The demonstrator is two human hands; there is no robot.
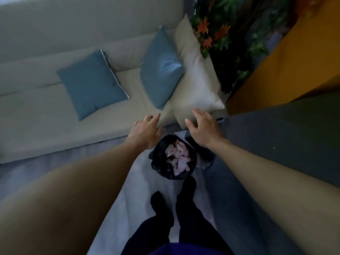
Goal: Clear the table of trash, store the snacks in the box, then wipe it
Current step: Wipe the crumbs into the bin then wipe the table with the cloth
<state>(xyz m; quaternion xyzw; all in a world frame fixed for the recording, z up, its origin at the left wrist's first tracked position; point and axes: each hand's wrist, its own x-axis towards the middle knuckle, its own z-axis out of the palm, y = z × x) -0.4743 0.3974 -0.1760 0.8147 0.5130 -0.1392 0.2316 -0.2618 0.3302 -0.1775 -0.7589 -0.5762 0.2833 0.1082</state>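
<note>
No text, label, brand, number or sign can be read anywhere in the view. The pale crumpled scraps (pixel 178 157) in the black-lined bin (pixel 157 160) on the floor near the middle are too blurred to show any print.

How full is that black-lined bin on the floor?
Partly full at least: pale crumpled scraps show inside the bin, lying within its rim. How deep the pile goes cannot be told.
</note>
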